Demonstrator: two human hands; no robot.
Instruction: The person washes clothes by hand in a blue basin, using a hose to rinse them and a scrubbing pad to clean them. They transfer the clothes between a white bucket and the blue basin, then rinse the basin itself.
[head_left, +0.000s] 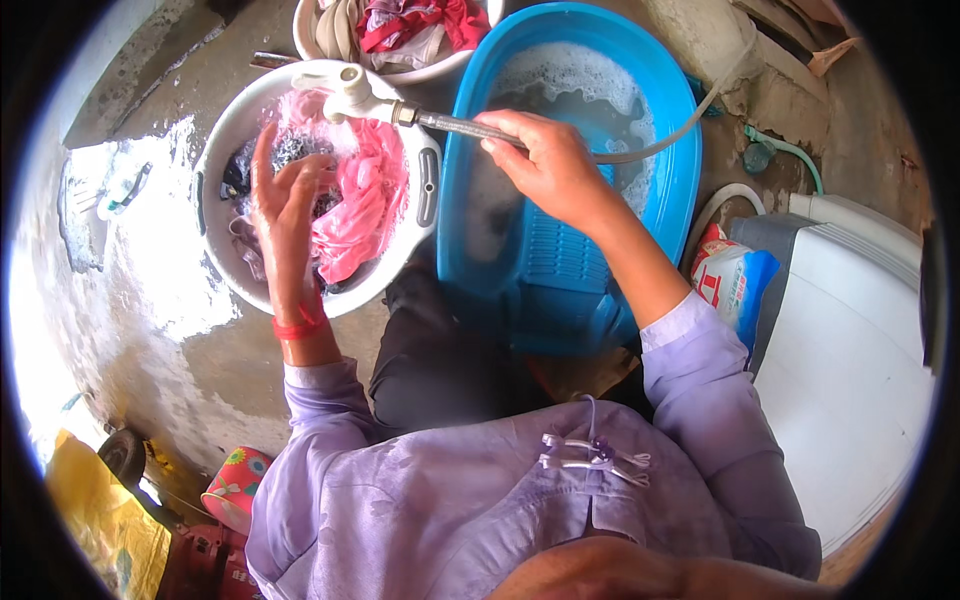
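My right hand (551, 165) grips a braided metal hose (461, 124). At the hose's end a white tap fitting (349, 88) hangs over a round white basin (296, 296). Water seems to run from it onto wet laundry. Pink cloth (364, 202) fills the basin's right part, and dark patterned cloth (296, 150) lies farther left. Above the laundry my left hand (285, 195) is raised with its fingers apart and nothing in them. A blue plastic tub (448, 225) stands to the right, holding sudsy water (577, 75) beside its moulded washboard (564, 247).
Behind stands another white basin (304, 34) with red and beige clothes (420, 22). At right, a bag (727, 277) with printed writing leans by a white appliance (832, 360). A flowered red container (238, 484) and yellow sheeting (105, 517) lie lower left. The concrete floor (232, 360) is wet.
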